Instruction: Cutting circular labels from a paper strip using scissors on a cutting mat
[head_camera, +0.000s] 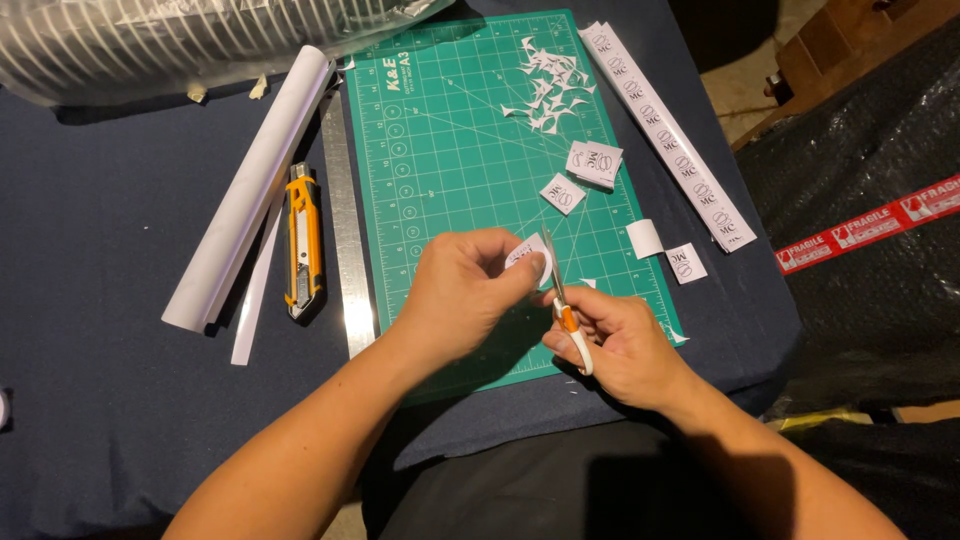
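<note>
A dark blue cloth-covered table (110, 300) carries a green cutting mat (450, 150) beneath the hands, with a steel ruler (343, 220), orange utility knife (304, 240) and rolled white paper (250, 185) left of the left hand (465, 290), printed label strips (665, 130) beyond the right.

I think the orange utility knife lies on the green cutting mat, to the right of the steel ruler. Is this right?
Not quite. The head view shows the orange utility knife lying on the dark blue cloth, to the left of the steel ruler, not on the green cutting mat.
</note>
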